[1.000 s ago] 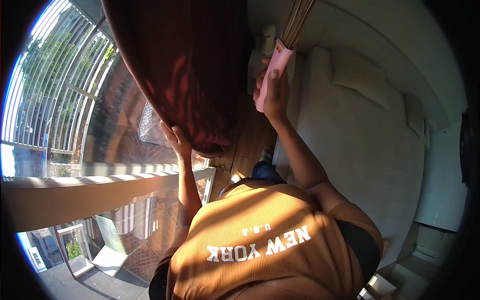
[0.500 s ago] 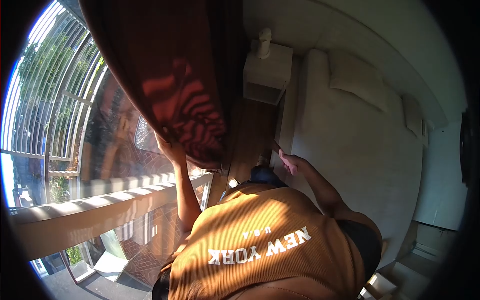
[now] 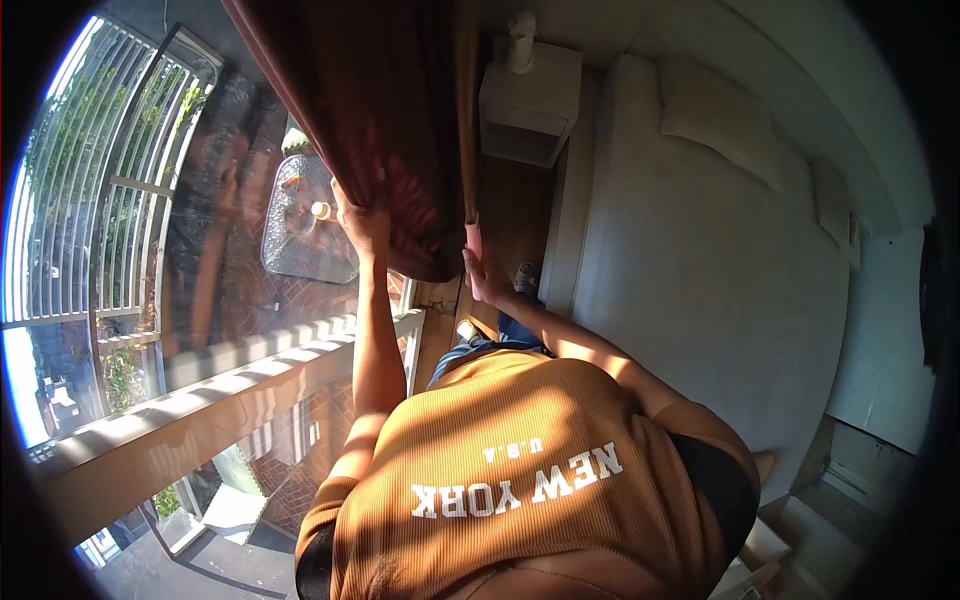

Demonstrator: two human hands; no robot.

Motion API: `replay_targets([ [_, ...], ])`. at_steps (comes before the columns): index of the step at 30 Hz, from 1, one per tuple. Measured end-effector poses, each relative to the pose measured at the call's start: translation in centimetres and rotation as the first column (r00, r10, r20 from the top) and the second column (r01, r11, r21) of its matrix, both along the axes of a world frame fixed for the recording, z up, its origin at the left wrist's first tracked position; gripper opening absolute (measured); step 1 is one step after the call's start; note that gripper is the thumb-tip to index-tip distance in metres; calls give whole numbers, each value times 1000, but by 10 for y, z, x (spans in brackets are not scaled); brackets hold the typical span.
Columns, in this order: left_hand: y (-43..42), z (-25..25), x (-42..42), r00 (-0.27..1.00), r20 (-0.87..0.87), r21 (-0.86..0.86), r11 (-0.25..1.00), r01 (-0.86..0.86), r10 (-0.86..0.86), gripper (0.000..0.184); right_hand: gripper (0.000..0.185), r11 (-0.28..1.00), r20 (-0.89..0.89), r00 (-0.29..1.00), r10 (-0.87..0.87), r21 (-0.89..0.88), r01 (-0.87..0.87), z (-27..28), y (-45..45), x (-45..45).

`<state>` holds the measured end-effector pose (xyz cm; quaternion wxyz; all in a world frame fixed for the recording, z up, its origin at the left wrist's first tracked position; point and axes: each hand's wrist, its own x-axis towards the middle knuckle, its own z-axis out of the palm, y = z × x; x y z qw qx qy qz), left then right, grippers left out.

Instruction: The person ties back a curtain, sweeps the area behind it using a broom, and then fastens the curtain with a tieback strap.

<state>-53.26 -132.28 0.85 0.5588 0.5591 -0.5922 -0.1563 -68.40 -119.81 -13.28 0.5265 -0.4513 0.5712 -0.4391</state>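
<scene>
My left hand [image 3: 362, 226] is closed on the near edge of a dark red curtain [image 3: 400, 130], beside the window. My right hand [image 3: 486, 278] is wrapped round a pink handle [image 3: 474, 244], close to the curtain's other side. A narrow brown strip runs upward from the handle along the curtain; I cannot make out whether it is part of the same tool. The curtain hangs in folds between my two hands, with sun patches on its lower part.
To the right stands a bed [image 3: 700, 290] with pillows [image 3: 720, 125]. A white bedside table [image 3: 530, 100] holds a white object [image 3: 521, 42]. On the left, beyond the window, are a glass-topped table [image 3: 300, 235], white railings [image 3: 110, 150] and a white chair [image 3: 235, 508]. A sill [image 3: 210, 400] crosses below.
My right hand has swung left from beside the bed to the curtain, carrying the pink handle. The curtain's near edge has shifted right with my left hand, showing more of the glass-topped table.
</scene>
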Motion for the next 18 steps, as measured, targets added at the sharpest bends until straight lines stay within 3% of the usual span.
replay_targets([
  [1, -16, -28, 7, 997, -30, -105, 992, 68, -71, 19, 49, 928, -166, 944, 285, 295, -228, -18, 22, 1],
  [3, -20, -47, 18, 971, -132, 119, 970, 214, -198, 22, 57, 858, -540, 679, 497, 422, -293, -173, 78, -3],
  [4, -28, -60, 22, 983, -95, 81, 983, 167, -159, 27, 58, 795, -361, 782, 507, 547, -263, -169, 84, -15],
  [7, -8, -10, 15, 947, -299, 113, 981, 157, -118, 30, 63, 474, 108, 953, 282, 848, -236, -135, 94, -66],
  [8, -15, -26, 30, 976, -176, 8, 991, 133, -130, 32, 63, 439, 151, 970, 190, 870, -222, -119, 94, -81],
  [9, -6, -21, 36, 958, -238, 85, 979, 186, -161, 28, 63, 456, 182, 978, 100, 865, -208, -116, 95, -95],
  [11, 13, -17, 43, 804, -573, 172, 935, 311, -162, 20, 63, 484, 246, 966, -81, 857, -178, -110, 97, -122],
  [15, 37, -73, 76, 855, -441, 71, 939, 337, -273, 21, 61, 702, 173, 945, -278, 708, 77, -18, 59, -150],
  [16, 45, -78, 75, 827, -503, 60, 945, 322, -250, 26, 58, 765, 146, 943, -299, 628, 146, 22, 48, -146],
  [18, 54, -87, 71, 855, -422, -71, 951, 302, -303, 35, 50, 892, -99, 954, -285, 338, 301, 100, 34, -121],
])
